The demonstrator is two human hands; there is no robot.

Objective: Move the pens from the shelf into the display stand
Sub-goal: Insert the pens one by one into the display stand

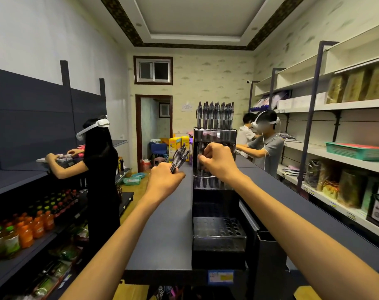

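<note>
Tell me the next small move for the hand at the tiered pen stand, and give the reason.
Probably push the single dark pen pinched by the right hand down into a hole of the black tiered display stand's middle row. That hand is already at that tier, the top row looks full, and the left hand holds a bundle of dark pens waiting.

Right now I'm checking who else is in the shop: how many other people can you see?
3. One in black stands at the left shelf, one in a grey shirt at the right shelves, and one in white partly hidden behind that person. Others may be out of view.
</note>
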